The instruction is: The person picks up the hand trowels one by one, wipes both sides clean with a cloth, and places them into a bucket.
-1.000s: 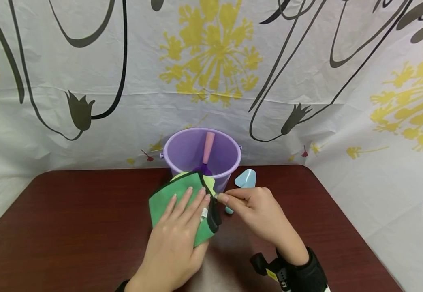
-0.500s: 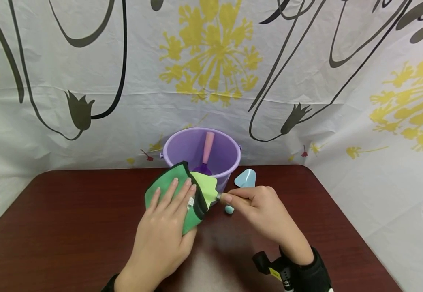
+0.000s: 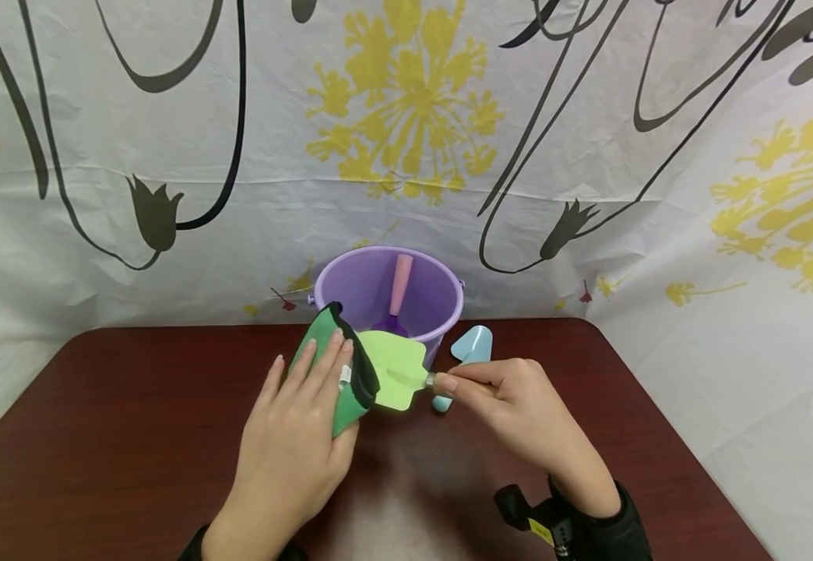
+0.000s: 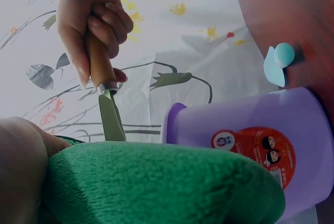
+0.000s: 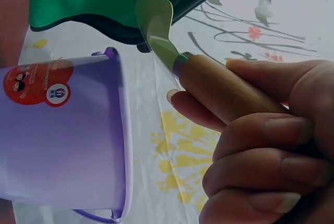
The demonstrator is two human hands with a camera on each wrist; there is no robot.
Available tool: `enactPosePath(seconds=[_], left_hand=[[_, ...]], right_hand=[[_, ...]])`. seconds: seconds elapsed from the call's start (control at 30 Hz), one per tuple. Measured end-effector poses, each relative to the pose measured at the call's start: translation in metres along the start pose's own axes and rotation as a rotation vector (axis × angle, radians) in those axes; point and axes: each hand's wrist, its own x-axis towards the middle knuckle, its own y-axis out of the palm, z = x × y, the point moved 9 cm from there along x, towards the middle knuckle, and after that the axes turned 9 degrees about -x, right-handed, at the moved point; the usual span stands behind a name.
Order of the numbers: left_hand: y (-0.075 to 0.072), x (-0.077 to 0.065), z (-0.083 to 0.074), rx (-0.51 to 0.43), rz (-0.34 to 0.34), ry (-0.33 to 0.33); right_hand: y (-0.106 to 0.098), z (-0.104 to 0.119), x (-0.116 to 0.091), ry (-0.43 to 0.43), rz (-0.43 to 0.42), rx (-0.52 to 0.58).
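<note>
My right hand (image 3: 526, 409) grips the wooden handle (image 5: 229, 88) of a hand trowel with a light green blade (image 3: 395, 366). The trowel is held above the table, in front of the purple bucket (image 3: 350, 284). A green cloth (image 3: 346, 409) with black edging lies folded around the far part of the blade. My left hand (image 3: 287, 444) holds this cloth, fingers extended over its top and thumb underneath. In the left wrist view the cloth (image 4: 156, 182) hides the blade's tip. The right wrist view shows the blade's end against the cloth's plush side.
Inside the bucket leans a purple tool with a pink handle (image 3: 401, 284). A light blue toy shovel (image 3: 474, 343) lies on the dark red-brown table (image 3: 133, 436), right of the bucket. A patterned white curtain (image 3: 252, 156) hangs behind the table.
My left hand and the cloth have slid left along the trowel, uncovering more of its green blade. My right hand has shifted slightly right with the handle.
</note>
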Motion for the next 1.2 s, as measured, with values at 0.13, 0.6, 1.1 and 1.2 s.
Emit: enactPosePath(seconds=[0.13, 0.6, 1.1, 1.2], left_hand=[[-0.004, 0.001, 0.004, -0.006, -0.026, -0.012], [-0.022, 0.002, 0.028, -0.101, -0.127, -0.156], [-0.009, 0.003, 0.045, -0.190, 0.077, -0.285], [-0.009, 0.002, 0.042, -0.209, 0.042, -0.244]], right_hand=[[-0.001, 0.001, -0.001, -0.007, -0.004, 0.010], [-0.001, -0.010, 0.000, 0.053, 0.014, 0.162], [-0.005, -0.029, 0.011, 0.067, -0.115, 0.467], [-0.003, -0.034, 0.014, 0.086, -0.159, 0.541]])
